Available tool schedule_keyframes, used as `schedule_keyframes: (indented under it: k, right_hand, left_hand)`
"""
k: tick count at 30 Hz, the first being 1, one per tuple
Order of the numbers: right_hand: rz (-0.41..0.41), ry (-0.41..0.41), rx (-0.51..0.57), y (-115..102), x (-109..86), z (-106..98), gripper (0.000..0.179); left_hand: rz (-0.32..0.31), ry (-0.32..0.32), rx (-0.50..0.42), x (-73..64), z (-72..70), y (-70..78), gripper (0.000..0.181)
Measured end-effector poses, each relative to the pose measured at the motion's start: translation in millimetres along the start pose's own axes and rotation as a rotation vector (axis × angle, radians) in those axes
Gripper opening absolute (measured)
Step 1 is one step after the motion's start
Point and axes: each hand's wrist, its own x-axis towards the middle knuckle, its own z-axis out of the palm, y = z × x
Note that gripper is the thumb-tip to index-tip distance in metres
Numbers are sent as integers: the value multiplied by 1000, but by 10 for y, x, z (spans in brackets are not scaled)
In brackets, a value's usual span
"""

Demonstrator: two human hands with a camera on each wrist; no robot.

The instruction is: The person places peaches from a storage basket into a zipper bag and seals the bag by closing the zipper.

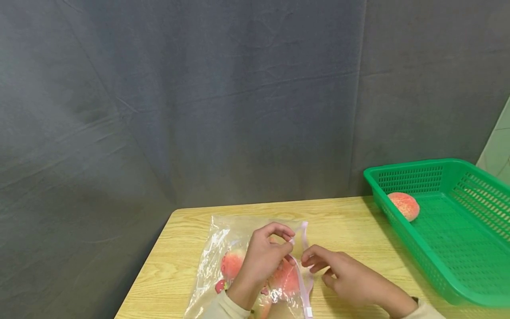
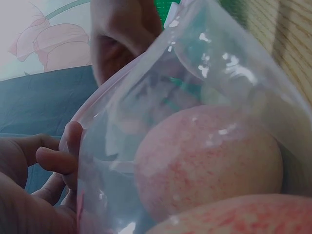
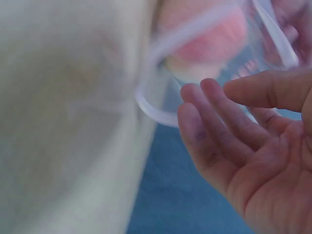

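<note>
A clear zip bag [image 1: 215, 248] with a pale pink zip edge lies on the wooden table, several peaches [image 1: 286, 278] inside it. My left hand [image 1: 264, 254] pinches the bag's upper edge near its mouth; in the left wrist view its fingers meet the plastic. My right hand [image 1: 350, 274] is just right of the mouth, fingers loosely bent. In the right wrist view, its fingertips [image 3: 190, 117] are beside the pink edge, thumb and fingers apart with nothing held between them. A white slider [image 1: 308, 312] sits at the near end of the zip edge.
A green plastic basket [image 1: 428, 254] stands on the right of the table [image 1: 175, 248]. One peach [image 1: 404, 206] lies in its far left corner. A grey cloth [image 1: 255, 110] hangs behind the table.
</note>
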Motion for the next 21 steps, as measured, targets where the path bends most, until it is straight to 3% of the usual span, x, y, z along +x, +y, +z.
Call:
schedule_keyframes:
  k: [10, 15, 21]
  right_hand:
    - [102, 248, -123, -261, -133, -650, 33]
    - [173, 315, -212, -367, -168, -1048, 31]
    - [283, 371, -390, -408, -250, -1432, 31]
  left_hand:
    - [13, 39, 54, 2, -49, 15, 31]
    - [8, 69, 64, 10, -101, 40, 35]
    - [-16, 80, 67, 6, -132, 85, 38]
